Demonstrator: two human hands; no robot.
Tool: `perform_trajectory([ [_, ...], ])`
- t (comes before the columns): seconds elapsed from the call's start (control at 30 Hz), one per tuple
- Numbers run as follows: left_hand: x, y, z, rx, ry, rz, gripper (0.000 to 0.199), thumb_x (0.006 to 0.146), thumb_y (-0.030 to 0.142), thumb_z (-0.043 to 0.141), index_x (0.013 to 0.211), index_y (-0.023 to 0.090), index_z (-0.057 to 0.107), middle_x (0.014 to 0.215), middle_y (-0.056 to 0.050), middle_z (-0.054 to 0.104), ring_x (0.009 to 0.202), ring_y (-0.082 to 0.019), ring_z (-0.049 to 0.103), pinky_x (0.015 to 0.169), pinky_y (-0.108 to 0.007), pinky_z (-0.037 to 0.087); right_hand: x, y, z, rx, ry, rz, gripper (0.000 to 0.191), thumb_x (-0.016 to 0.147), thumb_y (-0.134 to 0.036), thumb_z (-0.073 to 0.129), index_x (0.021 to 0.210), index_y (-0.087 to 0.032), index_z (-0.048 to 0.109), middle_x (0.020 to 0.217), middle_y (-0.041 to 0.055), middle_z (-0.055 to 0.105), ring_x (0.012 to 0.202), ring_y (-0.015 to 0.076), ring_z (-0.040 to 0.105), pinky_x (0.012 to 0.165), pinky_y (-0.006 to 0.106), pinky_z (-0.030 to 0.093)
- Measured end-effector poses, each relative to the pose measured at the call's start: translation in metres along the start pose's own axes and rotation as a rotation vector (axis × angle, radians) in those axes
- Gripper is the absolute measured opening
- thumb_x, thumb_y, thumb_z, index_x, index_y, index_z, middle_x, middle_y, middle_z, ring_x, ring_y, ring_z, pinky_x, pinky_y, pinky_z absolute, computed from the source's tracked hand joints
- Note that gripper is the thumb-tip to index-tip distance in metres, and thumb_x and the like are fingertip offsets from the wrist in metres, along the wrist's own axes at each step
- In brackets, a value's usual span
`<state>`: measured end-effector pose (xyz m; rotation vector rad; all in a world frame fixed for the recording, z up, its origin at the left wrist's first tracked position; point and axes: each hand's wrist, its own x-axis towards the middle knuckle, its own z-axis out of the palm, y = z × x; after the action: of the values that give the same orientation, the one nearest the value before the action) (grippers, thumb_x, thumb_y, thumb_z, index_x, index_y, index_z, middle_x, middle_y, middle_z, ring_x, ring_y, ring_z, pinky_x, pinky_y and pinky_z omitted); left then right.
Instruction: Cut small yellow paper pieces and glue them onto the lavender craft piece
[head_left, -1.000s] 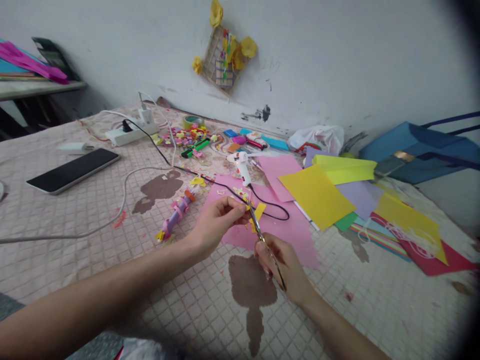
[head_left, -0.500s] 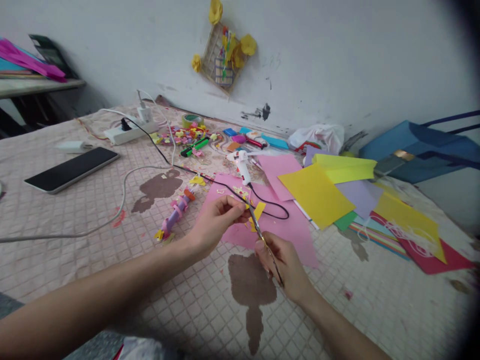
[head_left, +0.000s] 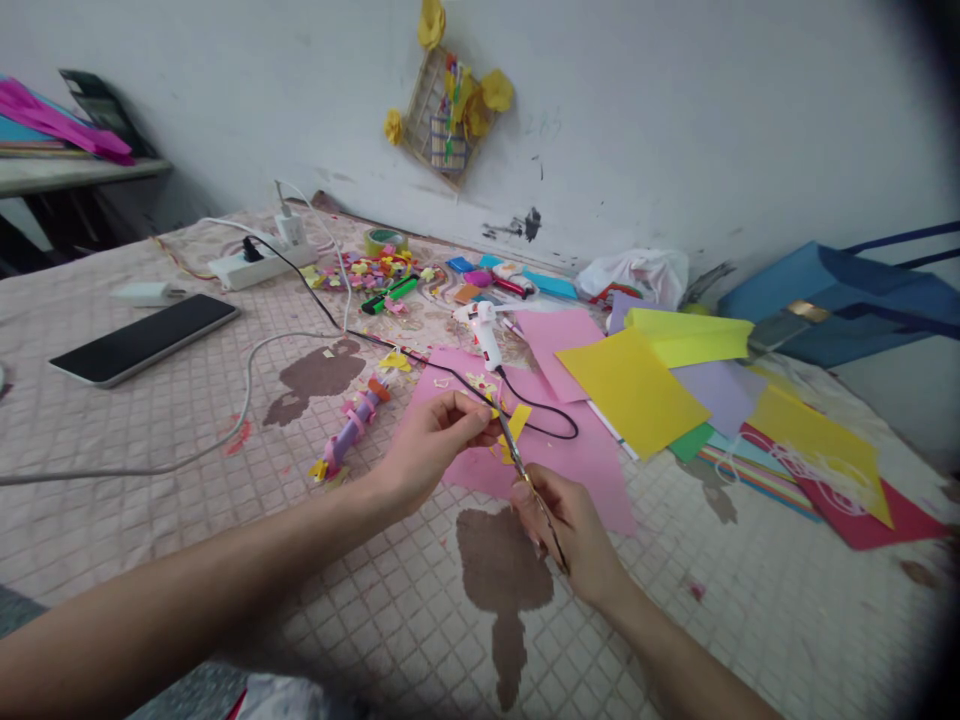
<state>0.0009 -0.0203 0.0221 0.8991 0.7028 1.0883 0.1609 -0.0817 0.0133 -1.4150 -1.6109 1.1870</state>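
My left hand (head_left: 442,440) pinches a small piece of yellow paper (head_left: 493,410) above the pink sheet (head_left: 607,490). Scissors (head_left: 536,500) are gripped in my right hand (head_left: 566,525), their tips touching the area beside my left fingertips. A yellow paper strip (head_left: 517,425) lies just behind the blades. Left of my left hand rests a purple roll (head_left: 351,432) with pink, orange and yellow paper pieces on it. Small pale scraps (head_left: 480,383) and a white glue gun (head_left: 484,335) are beyond my hands.
A phone (head_left: 146,340), a power strip (head_left: 259,262) and cables occupy the left. Coloured sheets (head_left: 637,385) and a blue bag (head_left: 847,300) are at the right. Green tape (head_left: 385,241), a green cutter (head_left: 390,295) and paper flowers (head_left: 356,268) lie at the back.
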Motion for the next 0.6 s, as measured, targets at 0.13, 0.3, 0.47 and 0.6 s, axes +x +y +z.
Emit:
perform_trajectory([
  [0.13,0.0001,0.0,0.0003,-0.009,-0.002,-0.005,0.013,0.075,0.022,0.065,0.074,0.013,0.056,0.074,-0.002,0.062,0.07,-0.011,0.059,0.073,-0.028,0.046,0.0,0.0014,-0.0004,0.023,-0.009,0.011,0.041,0.085,-0.053,0.044,0.061,-0.02,0.038,0.05,-0.0068,0.034,0.042,0.0082,0.033,0.041,0.022,0.024],
  [0.3,0.0004,0.0014,0.0,-0.027,-0.01,0.009,0.015,0.074,0.023,0.066,0.071,0.013,0.055,0.073,-0.002,0.063,0.069,-0.012,0.059,0.072,-0.028,0.046,-0.0002,0.0032,-0.0014,0.02,-0.001,0.008,0.041,0.084,-0.053,0.046,0.061,-0.02,0.039,0.049,-0.007,0.034,0.041,0.0078,0.034,0.04,0.022,0.024],
  [0.47,-0.0002,0.0039,-0.0003,-0.012,-0.014,-0.008,0.016,0.075,0.024,0.065,0.072,0.013,0.054,0.076,-0.004,0.063,0.071,-0.012,0.06,0.073,-0.029,0.046,0.001,0.0009,-0.003,0.098,0.016,0.034,0.04,0.083,-0.052,0.048,0.062,-0.019,0.043,0.045,-0.0075,0.035,0.039,0.0072,0.033,0.039,0.021,0.025],
  [0.6,-0.0031,0.0016,0.001,0.091,-0.036,-0.035,0.015,0.076,0.025,0.064,0.074,0.013,0.055,0.08,-0.003,0.062,0.073,-0.011,0.058,0.072,-0.028,0.045,0.0049,-0.0052,-0.0046,0.194,0.067,0.053,0.03,0.079,-0.045,0.059,0.072,-0.017,0.051,0.047,-0.0076,0.041,0.04,0.0067,0.035,0.039,0.019,0.028],
])
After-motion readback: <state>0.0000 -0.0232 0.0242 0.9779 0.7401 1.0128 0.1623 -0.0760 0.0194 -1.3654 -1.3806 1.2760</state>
